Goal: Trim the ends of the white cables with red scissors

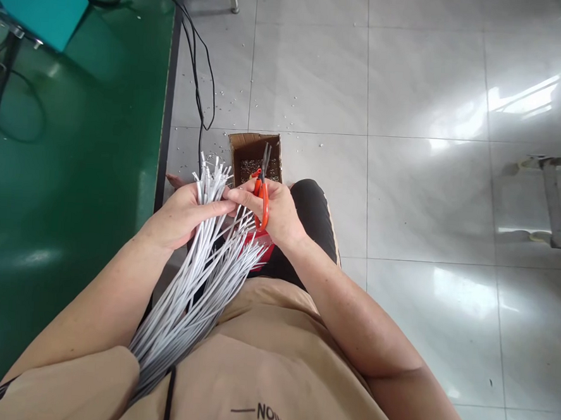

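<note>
A: Holding what in L hand [181, 220]?

B: Wires [206, 231]. Gripping them nr the upper tips, thumb across, fingers wrapped behind. Held in the air, just off the table [94, 224], past its R edge, w/ the rest running back against shirt [234, 353].

A: And in R hand [283, 211]?

B: Snips [264, 193], tucked into curled fingers, blades fwd toward box [251, 143]. Thumb & index pinched together at L fingertips; can't tell whether on one wire, more or none.

A: Any advice on handling?

B: Prob. best to hold L grip snug, not crushing, to stop slipping. Take one wire at a time w/ R thumb & index. Point blades away from L fingers &, if poss., work nr box: seeing bits [252, 167] inside, also on floor [405, 198] by table's R edge.
</note>
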Available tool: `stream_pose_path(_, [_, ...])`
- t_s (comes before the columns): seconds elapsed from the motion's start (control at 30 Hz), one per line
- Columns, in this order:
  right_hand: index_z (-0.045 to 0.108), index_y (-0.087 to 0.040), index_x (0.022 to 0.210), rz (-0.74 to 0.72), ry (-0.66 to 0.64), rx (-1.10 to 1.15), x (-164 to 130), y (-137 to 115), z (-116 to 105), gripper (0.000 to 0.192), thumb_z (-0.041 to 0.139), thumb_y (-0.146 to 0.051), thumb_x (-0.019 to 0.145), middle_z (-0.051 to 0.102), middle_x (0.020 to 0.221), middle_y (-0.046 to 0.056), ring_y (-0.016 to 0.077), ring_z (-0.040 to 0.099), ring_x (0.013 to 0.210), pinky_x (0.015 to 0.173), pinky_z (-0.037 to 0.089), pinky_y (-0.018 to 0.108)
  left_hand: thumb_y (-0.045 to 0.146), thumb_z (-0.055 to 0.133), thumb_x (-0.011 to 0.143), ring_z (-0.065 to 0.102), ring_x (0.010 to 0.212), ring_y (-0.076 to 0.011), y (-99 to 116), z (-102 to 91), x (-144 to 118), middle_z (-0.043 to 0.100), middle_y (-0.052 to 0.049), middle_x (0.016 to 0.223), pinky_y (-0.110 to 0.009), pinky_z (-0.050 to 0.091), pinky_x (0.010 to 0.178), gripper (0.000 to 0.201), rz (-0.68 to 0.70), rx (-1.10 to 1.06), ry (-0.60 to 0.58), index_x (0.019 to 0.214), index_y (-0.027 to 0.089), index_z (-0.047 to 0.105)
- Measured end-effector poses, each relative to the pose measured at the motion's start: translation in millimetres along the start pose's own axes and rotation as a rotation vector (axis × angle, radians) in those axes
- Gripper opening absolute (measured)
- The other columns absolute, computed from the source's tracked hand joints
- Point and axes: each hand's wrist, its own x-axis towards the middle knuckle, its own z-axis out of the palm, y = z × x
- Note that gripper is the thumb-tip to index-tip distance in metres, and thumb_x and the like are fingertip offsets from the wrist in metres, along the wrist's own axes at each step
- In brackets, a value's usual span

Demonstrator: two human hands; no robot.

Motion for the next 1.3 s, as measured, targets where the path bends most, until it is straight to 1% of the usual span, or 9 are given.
stream_pose_path(0.1, [0.057, -0.017, 0.067, -0.021, 0.126, -0.271, -3, -6, -6, 0.041, 0.064, -0.055, 0.08, 0.055, 0.059, -0.003, 0.0089, 0.052, 0.057, 0.057, 0.04, 0.023, 0.027, 0.083, 0.062, 0.067, 0.071, -0.0187, 1, 0.8, 0, 0.07, -0.004, 0.078, -0.033, 0.057, 0.07, 0.028, -0.013, -0.012, 0.052, 0.086, 0.018, 0.071])
stream_pose_path(0.2, [0.056, -0.017, 0.065, -0.05, 0.223, -0.721, -7, -8, -16, 0.042, 0.064, -0.056, 0.08, 0.059, 0.068, -0.001, 0.0097, 0.051, 0.063, 0.059, 0.036, 0.024, 0.026, 0.082, 0.064, 0.065, 0.07, -0.0158, 1, 0.9, 1, 0.068, -0.002, 0.075, -0.028, 0.054, 0.067, 0.025, 0.005, -0.002, 0.091, 0.085, 0.019, 0.071])
stream_pose_path(0.3, [0.056, -0.017, 0.063, 0.001, 0.168, -1.091, -9, -6, -22, 0.044, 0.062, -0.057, 0.08, 0.062, 0.071, 0.002, 0.0117, 0.053, 0.064, 0.058, 0.032, 0.025, 0.028, 0.081, 0.066, 0.061, 0.068, -0.0134, 1, 0.2, 1, 0.065, -0.001, 0.071, -0.025, 0.051, 0.066, 0.02, 0.053, 0.054, 0.091, 0.078, 0.019, 0.069])
stream_pose_path(0.4, [0.058, -0.018, 0.065, 0.032, 0.101, -1.27, -9, -2, -21, 0.045, 0.055, -0.058, 0.084, 0.064, 0.071, 0.003, 0.0135, 0.055, 0.063, 0.055, 0.03, 0.026, 0.027, 0.083, 0.062, 0.058, 0.069, -0.0126, 1, 0.9, 1, 0.064, 0.0, 0.076, -0.025, 0.049, 0.066, 0.024, 0.083, 0.099, 0.124, 0.07, 0.019, 0.063])
stream_pose_path(0.5, [0.06, -0.018, 0.069, 0.02, 0.069, -1.357, -8, -2, -16, 0.044, 0.051, -0.057, 0.087, 0.068, 0.075, 0.005, 0.0158, 0.06, 0.067, 0.057, 0.032, 0.027, 0.027, 0.085, 0.058, 0.055, 0.068, -0.0119, 2, 3.0, 1, 0.061, 0.001, 0.078, -0.025, 0.047, 0.064, 0.031, 0.086, 0.115, 0.153, 0.067, 0.019, 0.056])
stream_pose_path(0.63, [0.064, -0.018, 0.075, 0.019, 0.044, -1.452, -8, -7, -10, 0.038, 0.049, -0.05, 0.09, 0.07, 0.081, 0.006, 0.0185, 0.065, 0.076, 0.065, 0.038, 0.028, 0.027, 0.085, 0.056, 0.054, 0.066, -0.011, 3, 5.1, 1, 0.06, 0.002, 0.076, -0.025, 0.046, 0.065, 0.036, 0.106, 0.103, 0.143, 0.067, 0.019, 0.052])
stream_pose_path(0.9, [0.066, -0.017, 0.078, -0.025, 0.013, -1.507, -9, -9, -8, 0.03, 0.051, -0.039, 0.089, 0.071, 0.086, 0.01, 0.0228, 0.066, 0.081, 0.077, 0.041, 0.033, 0.023, 0.085, 0.055, 0.055, 0.069, -0.0114, 2, 6.5, 2, 0.06, 0.002, 0.075, -0.024, 0.046, 0.065, 0.036, 0.125, 0.084, 0.163, 0.071, 0.018, 0.053])
stream_pose_path(1.1, [0.068, -0.016, 0.082, -0.026, 0.009, -1.511, -10, -8, -9, 0.03, 0.05, -0.038, 0.091, 0.071, 0.085, 0.013, 0.0233, 0.065, 0.082, 0.078, 0.042, 0.033, 0.029, 0.088, 0.053, 0.057, 0.07, -0.0132, 1, 4.7, 1, 0.064, 0.001, 0.076, -0.027, 0.047, 0.07, 0.038, 0.12, 0.123, 0.203, 0.072, 0.018, 0.057])
stream_pose_path(1.3, [0.067, -0.016, 0.078, -0.078, 0.022, -1.474, -9, -2, -16, 0.031, 0.052, -0.039, 0.091, 0.069, 0.085, 0.011, 0.0204, 0.063, 0.08, 0.072, 0.04, 0.031, 0.03, 0.089, 0.052, 0.061, 0.072, -0.0156, -2, 3.2, 1, 0.068, 0.0, 0.077, -0.03, 0.048, 0.072, 0.038, 0.115, 0.148, 0.26, 0.074, 0.018, 0.061])
